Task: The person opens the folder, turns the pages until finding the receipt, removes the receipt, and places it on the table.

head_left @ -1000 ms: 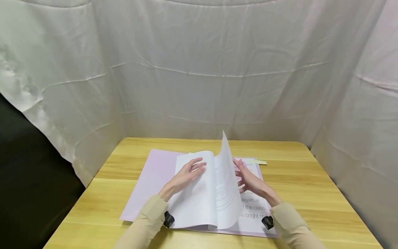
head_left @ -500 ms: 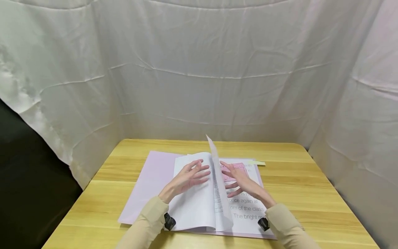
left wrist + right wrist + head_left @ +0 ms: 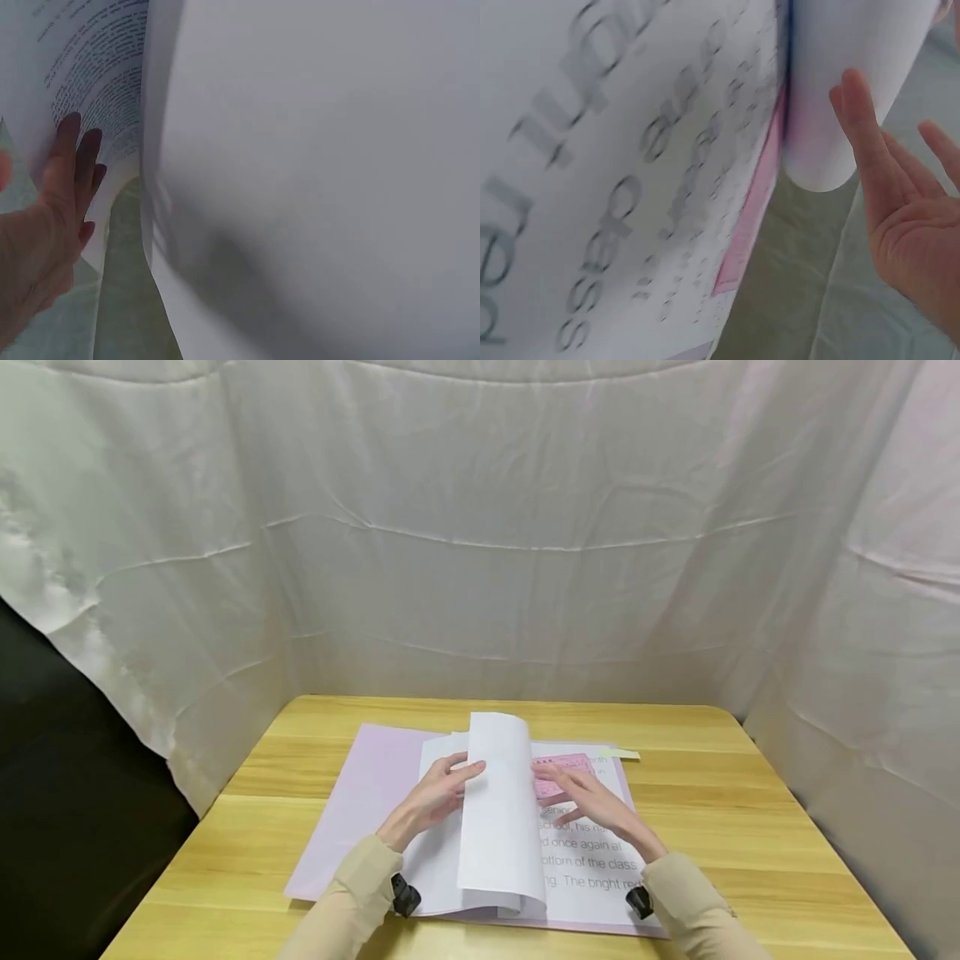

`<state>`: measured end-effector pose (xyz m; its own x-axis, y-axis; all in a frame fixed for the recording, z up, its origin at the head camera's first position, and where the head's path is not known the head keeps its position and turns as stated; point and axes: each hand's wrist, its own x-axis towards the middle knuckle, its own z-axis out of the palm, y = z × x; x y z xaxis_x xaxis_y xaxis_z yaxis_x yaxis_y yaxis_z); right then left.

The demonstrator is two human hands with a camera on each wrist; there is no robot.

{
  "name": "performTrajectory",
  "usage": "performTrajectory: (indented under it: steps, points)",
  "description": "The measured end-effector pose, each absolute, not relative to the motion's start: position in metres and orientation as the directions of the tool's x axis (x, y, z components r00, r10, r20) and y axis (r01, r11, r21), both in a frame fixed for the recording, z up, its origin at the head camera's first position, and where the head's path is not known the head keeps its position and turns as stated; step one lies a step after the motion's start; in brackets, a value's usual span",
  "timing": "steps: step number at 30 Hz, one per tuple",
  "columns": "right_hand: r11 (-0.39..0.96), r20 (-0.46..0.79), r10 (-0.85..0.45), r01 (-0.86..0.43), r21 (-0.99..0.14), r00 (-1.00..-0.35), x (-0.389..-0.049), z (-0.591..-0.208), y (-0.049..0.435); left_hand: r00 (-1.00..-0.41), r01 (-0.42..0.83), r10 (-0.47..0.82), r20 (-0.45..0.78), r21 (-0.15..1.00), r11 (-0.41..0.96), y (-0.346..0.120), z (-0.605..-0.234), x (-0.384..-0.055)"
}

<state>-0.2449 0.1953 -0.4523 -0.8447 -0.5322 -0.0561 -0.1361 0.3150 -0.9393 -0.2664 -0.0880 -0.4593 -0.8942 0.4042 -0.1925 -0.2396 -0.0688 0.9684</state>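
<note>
A white page (image 3: 498, 810) of a lilac-covered booklet (image 3: 375, 781) stands curled over to the left at the middle. My left hand (image 3: 431, 800) holds its free edge, with the thumb on the blank side and the fingers behind. In the left wrist view those fingers (image 3: 69, 154) lie almost straight along the printed side. My right hand (image 3: 588, 797) has its fingers spread at the right of the curl, and I cannot tell whether they touch it. Beneath those fingers is a pink patterned rectangle (image 3: 551, 787), on a large-print page (image 3: 592, 860).
The booklet lies near the front of a wooden table (image 3: 735, 827). A pale yellow-green strip (image 3: 621, 753) sticks out at its upper right. Grey-white curtains (image 3: 495, 543) hang behind and at both sides, and a black area (image 3: 67, 793) is at the left.
The page has swung from upright at the right over to the left, and its free edge has come into my left hand. My right hand has moved a little left.
</note>
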Motion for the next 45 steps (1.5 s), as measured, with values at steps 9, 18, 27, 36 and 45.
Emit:
performTrajectory:
  steps: [9, 18, 27, 36, 45]
  points:
    - [0.355, -0.017, -0.309, -0.099, -0.930, -0.951, -0.265, -0.463, 0.230, -0.956, -0.212, 0.203, -0.212, 0.977, 0.019, -0.102, -0.471, -0.275]
    - [0.521, -0.136, -0.073, 0.079, -0.850, -0.988, -0.276, -0.479, 0.259, -0.952, -0.254, 0.152, -0.265, 0.963, 0.087, -0.131, -0.476, -0.279]
    - [0.570, -0.203, -0.031, 0.149, -0.808, -0.979, -0.288, -0.486, 0.256, -0.977, -0.100, 0.120, -0.178, 0.873, 0.478, -0.149, -0.478, -0.277]
    - [0.651, -0.253, -0.096, 0.132, -0.748, -0.963, -0.306, -0.490, 0.256, -0.981, 0.032, 0.161, -0.110, 0.726, 0.687, -0.157, -0.484, -0.275]
    - [0.796, -0.200, -0.224, -0.060, -0.603, -0.954, -0.321, -0.492, 0.256, -0.981, 0.097, 0.183, -0.062, 0.660, 0.745, -0.148, -0.487, -0.278]
